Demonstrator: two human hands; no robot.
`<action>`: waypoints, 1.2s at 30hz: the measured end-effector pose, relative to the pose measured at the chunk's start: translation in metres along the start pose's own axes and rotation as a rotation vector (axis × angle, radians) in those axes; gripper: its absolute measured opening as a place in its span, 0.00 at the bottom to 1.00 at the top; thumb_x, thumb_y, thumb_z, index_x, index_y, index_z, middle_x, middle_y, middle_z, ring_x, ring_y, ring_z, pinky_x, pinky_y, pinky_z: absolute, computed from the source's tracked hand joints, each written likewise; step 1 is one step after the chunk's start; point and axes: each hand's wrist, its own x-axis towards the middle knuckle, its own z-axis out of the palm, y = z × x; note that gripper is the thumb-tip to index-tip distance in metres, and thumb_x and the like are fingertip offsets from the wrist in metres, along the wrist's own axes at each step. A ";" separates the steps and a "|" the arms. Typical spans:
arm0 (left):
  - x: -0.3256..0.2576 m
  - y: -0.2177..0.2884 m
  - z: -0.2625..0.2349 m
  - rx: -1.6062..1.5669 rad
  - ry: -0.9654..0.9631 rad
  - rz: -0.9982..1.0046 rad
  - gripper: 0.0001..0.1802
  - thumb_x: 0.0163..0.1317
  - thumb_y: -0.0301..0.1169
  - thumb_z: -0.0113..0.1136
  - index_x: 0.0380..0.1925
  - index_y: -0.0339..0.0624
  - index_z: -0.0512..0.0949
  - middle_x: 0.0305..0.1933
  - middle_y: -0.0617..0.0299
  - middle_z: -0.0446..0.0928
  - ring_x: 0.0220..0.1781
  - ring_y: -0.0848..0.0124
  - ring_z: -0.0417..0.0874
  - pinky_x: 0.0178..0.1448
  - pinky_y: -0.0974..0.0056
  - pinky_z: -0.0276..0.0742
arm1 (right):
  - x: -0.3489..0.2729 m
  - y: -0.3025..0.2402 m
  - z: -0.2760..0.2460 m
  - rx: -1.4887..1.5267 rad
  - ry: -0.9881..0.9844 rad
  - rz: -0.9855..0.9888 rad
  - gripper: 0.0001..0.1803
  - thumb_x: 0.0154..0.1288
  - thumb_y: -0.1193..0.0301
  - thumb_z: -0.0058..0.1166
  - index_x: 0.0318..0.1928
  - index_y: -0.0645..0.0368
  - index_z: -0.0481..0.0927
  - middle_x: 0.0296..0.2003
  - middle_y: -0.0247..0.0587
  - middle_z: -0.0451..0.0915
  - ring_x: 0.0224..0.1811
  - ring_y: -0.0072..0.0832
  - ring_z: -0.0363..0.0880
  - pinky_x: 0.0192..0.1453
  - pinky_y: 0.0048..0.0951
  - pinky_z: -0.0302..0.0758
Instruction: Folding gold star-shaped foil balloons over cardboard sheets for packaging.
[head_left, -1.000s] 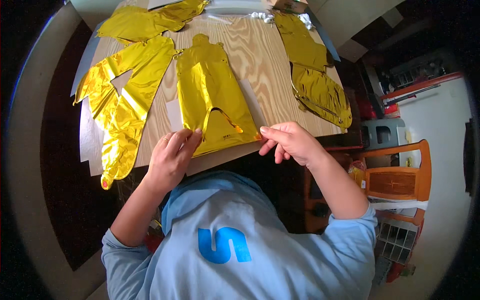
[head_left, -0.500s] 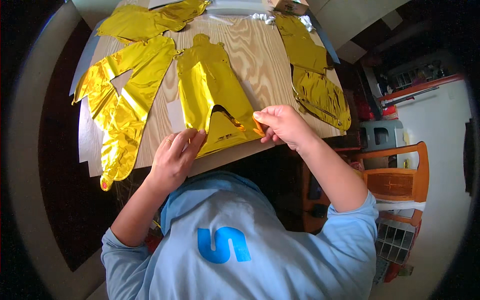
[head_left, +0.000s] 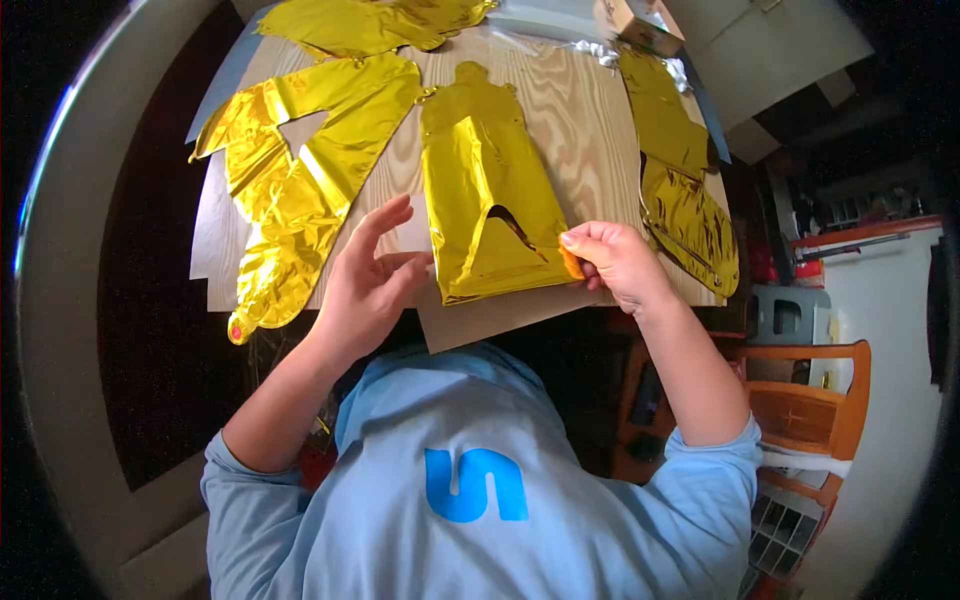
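A flat gold foil balloon (head_left: 480, 150), seemingly lying on others of its kind, is on the table in front of me, with a curved dark opening near its lower edge. My left hand (head_left: 375, 270) is raised just off its left side, fingers spread, nothing in them. At its lower right corner my right hand (head_left: 615, 265) is closed in a pinch. An orange-looking bit (head_left: 571, 262) shows at those fingertips; whether it is the folded foil corner or a separate piece cannot be told.
More crumpled gold foil balloons (head_left: 345, 170) lie at the left, with others (head_left: 685, 170) along the right edge. A brown cardboard sheet (head_left: 470, 322) juts over the wooden table's (head_left: 575, 120) front edge. A cardboard box (head_left: 640, 25) stands at the back; a wooden chair (head_left: 810, 400) is at the right.
My left hand has let go of the foil's lower left part and opened, moving up beside it. The right hand still pinches at the right corner. The whole view has shifted.
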 end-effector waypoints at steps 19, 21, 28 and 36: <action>0.025 0.013 0.008 0.208 0.105 -0.140 0.43 0.63 0.19 0.63 0.76 0.43 0.55 0.68 0.47 0.67 0.46 0.65 0.86 0.48 0.64 0.85 | 0.004 -0.009 0.002 -0.126 -0.016 -0.084 0.11 0.72 0.66 0.59 0.36 0.61 0.85 0.25 0.29 0.81 0.22 0.15 0.73 0.28 0.21 0.72; 0.027 0.014 0.009 0.243 0.110 -0.129 0.44 0.62 0.18 0.63 0.76 0.44 0.55 0.68 0.46 0.67 0.44 0.67 0.86 0.46 0.65 0.84 | 0.005 -0.009 0.002 -0.141 -0.011 -0.090 0.12 0.72 0.66 0.59 0.35 0.62 0.85 0.25 0.30 0.81 0.22 0.15 0.73 0.29 0.21 0.73; 0.018 0.022 0.018 0.377 0.109 0.036 0.45 0.59 0.13 0.59 0.76 0.45 0.56 0.66 0.46 0.68 0.38 0.74 0.85 0.41 0.70 0.80 | 0.013 -0.004 -0.001 -0.404 0.097 -0.222 0.12 0.68 0.67 0.60 0.33 0.63 0.84 0.23 0.38 0.82 0.24 0.25 0.79 0.33 0.32 0.76; 0.011 -0.003 0.025 0.575 0.131 0.235 0.42 0.57 0.13 0.60 0.73 0.46 0.62 0.65 0.49 0.66 0.34 0.68 0.84 0.41 0.66 0.82 | 0.003 -0.009 0.019 -0.785 0.278 -0.331 0.10 0.64 0.67 0.59 0.31 0.62 0.81 0.29 0.52 0.84 0.33 0.50 0.83 0.40 0.46 0.79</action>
